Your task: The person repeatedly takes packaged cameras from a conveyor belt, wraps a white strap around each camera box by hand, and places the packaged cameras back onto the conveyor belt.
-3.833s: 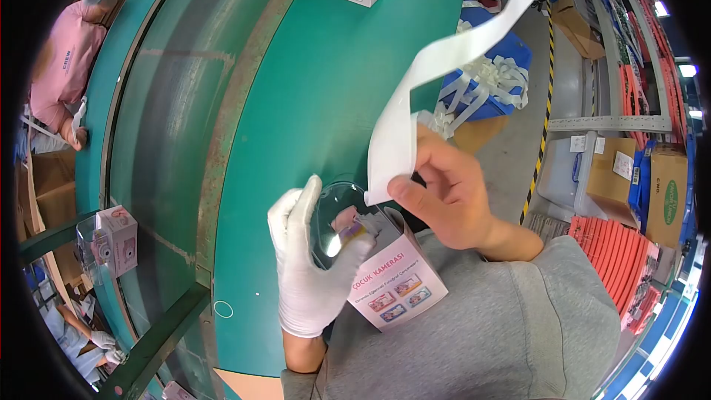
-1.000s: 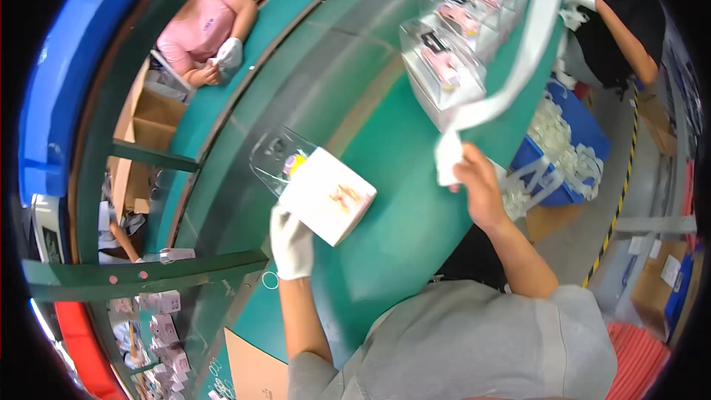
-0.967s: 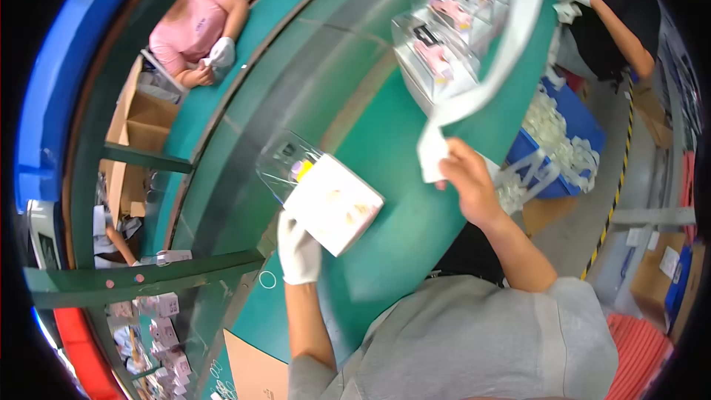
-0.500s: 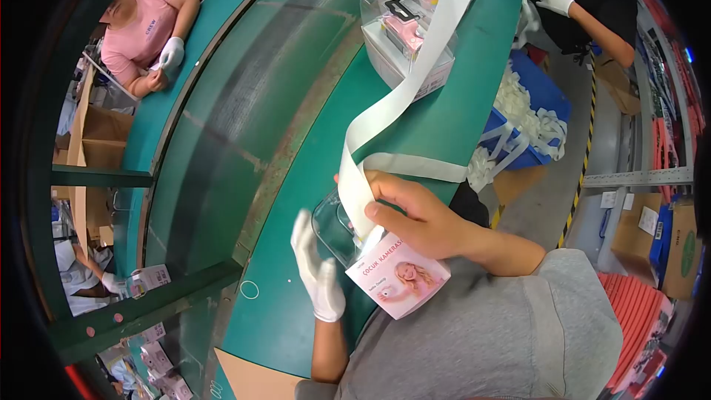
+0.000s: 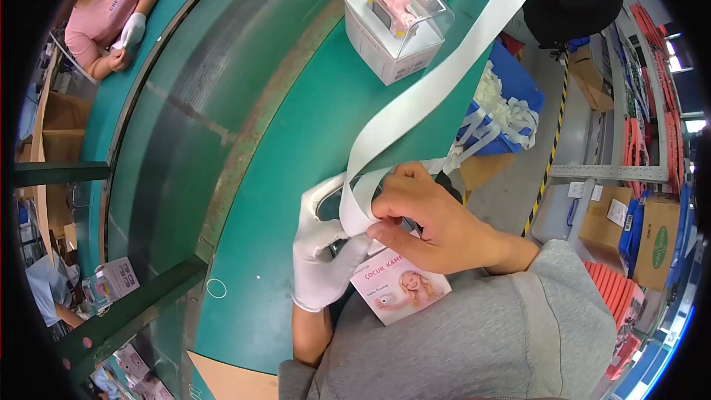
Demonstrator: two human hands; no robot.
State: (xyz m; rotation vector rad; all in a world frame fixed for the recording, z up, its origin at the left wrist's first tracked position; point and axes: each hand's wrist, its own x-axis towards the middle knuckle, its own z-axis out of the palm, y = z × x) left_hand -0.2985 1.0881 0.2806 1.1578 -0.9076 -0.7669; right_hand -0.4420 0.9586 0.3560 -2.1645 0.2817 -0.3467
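A white glove covers my left hand [image 5: 322,252], whose fingers wrap round the clear plastic cover [image 5: 330,207] of a pink and white camera box [image 5: 400,287]. The box leans against the grey shirt, its printed side facing up. My bare right hand [image 5: 433,218] pinches a long white strip [image 5: 415,107] between thumb and fingers, just above the box's top edge. The strip loops down to the cover and rises to the upper right. My right hand partly hides the box top.
More boxed pink cameras [image 5: 389,30] stand at the table's upper end. A blue bin [image 5: 511,78] of white strips is at the right. Beyond the conveyor [image 5: 174,96] sits a person in pink [image 5: 111,11]; another in black [image 5: 585,0] is at upper right. A green bar [image 5: 141,311] crosses lower left.
My left hand has moved from beside the box onto its cover and closed round it. Earlier, it held the box out over the table. The view has shifted, and the person in black has turned.
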